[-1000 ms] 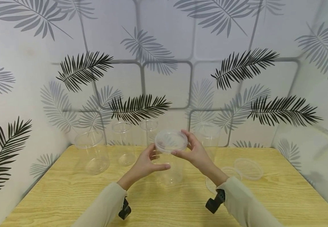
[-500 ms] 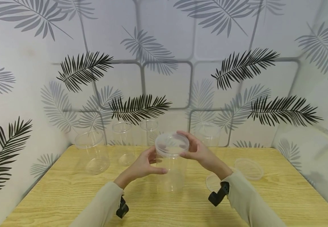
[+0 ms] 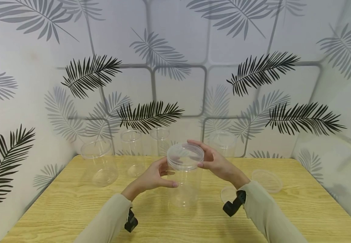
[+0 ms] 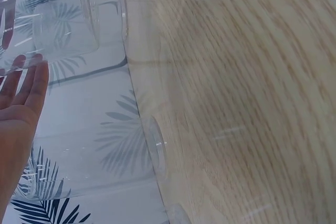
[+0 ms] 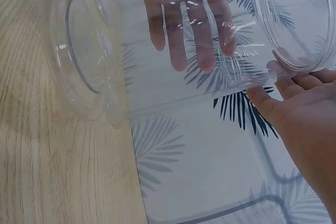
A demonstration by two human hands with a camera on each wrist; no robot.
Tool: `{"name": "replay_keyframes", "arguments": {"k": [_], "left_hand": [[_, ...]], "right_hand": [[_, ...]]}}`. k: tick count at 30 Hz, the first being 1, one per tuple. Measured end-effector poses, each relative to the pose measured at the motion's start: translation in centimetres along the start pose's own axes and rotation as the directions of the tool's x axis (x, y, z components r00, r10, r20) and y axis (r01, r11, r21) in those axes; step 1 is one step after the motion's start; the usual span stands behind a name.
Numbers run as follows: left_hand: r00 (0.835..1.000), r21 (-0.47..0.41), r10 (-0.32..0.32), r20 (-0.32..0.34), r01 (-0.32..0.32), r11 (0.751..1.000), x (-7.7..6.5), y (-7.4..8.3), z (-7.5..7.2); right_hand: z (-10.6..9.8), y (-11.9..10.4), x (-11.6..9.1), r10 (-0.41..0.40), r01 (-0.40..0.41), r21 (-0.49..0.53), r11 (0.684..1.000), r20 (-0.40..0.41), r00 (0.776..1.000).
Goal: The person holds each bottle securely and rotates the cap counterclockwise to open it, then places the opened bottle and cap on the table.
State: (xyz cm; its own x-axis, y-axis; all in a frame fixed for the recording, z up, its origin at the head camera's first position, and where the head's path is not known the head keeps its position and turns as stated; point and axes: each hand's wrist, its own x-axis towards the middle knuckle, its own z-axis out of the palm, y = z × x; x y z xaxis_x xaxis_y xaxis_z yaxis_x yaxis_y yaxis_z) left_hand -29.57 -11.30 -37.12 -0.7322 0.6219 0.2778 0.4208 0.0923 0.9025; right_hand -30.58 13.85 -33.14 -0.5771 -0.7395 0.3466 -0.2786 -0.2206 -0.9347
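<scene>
A clear plastic jar (image 3: 183, 185) stands upright in front of me in the head view, with a clear round lid (image 3: 185, 156) over its mouth. My left hand (image 3: 151, 177) grips the jar's side from the left, thumb in front and fingers behind. My right hand (image 3: 219, 165) holds the lid at its right edge, between the thumb in front and the fingers at the back. Through the jar wall (image 5: 157, 87) in the right wrist view, the left hand's fingers (image 5: 195, 40) lie along the far side. The left wrist view shows fingertips at the jar wall (image 4: 63, 30).
Behind the hands stand several clear jars without lids, one wide jar (image 3: 97, 165) at the left and another jar (image 3: 223, 145) at the right. Two loose clear lids, a farther lid (image 3: 266, 181) and a nearer lid (image 3: 227, 194), lie on the wooden table (image 3: 160, 226). A patterned wall rises behind.
The jar and lid have come slightly nearer to me. The right wrist has shifted right, and the right fingers have moved a little leftward along the lid's back edge.
</scene>
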Motion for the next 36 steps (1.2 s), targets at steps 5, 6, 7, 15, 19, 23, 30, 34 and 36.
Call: {"name": "replay_keyframes", "arguments": {"k": [5, 6, 7, 15, 19, 23, 30, 34, 36], "left_hand": [[1.000, 0.002, -0.001, -0.011, 0.001, 1.000, 0.1, -0.1, 0.1], [1.000, 0.004, 0.001, -0.017, 0.000, 1.000, 0.1, -0.1, 0.1], [1.000, 0.006, 0.004, -0.024, -0.004, 1.000, 0.1, -0.2, 0.1], [0.987, 0.038, 0.011, -0.160, -0.005, 0.999, -0.1, 1.0, 0.5], [0.974, 0.048, -0.025, -0.227, 0.036, 0.998, -0.4, 2.3, 1.0], [0.964, 0.061, -0.037, -0.263, 0.055, 0.997, -0.4, 2.3, 1.2], [0.966, 0.069, -0.024, -0.257, 0.043, 0.997, 0.0, 0.7, 1.1], [0.972, 0.070, -0.020, -0.234, 0.037, 0.997, 0.2, -0.8, 0.7], [0.977, 0.072, -0.008, -0.213, 0.024, 0.997, 0.2, -0.9, 0.5]], "right_hand": [[0.0, -0.1, 0.0, 0.007, -0.007, 0.001, 1.000, 0.013, 1.000], [0.0, -0.2, -0.1, 0.010, -0.010, 0.000, 1.000, 0.011, 1.000], [0.0, -0.2, -0.1, 0.014, -0.014, -0.004, 1.000, 0.005, 1.000], [1.0, -0.3, -0.5, -0.021, -0.032, -0.216, 0.976, -0.240, 0.971], [2.3, -0.2, -0.2, -0.040, -0.112, -0.351, 0.930, -0.398, 0.916], [3.4, -0.1, 0.3, -0.020, -0.191, -0.370, 0.909, -0.496, 0.868], [3.8, 0.0, 0.9, -0.002, -0.215, -0.348, 0.913, -0.530, 0.848], [3.4, 0.1, 0.8, -0.009, -0.164, -0.315, 0.935, -0.482, 0.876], [3.1, 0.2, 0.6, -0.005, -0.129, -0.278, 0.952, -0.435, 0.900]]}}
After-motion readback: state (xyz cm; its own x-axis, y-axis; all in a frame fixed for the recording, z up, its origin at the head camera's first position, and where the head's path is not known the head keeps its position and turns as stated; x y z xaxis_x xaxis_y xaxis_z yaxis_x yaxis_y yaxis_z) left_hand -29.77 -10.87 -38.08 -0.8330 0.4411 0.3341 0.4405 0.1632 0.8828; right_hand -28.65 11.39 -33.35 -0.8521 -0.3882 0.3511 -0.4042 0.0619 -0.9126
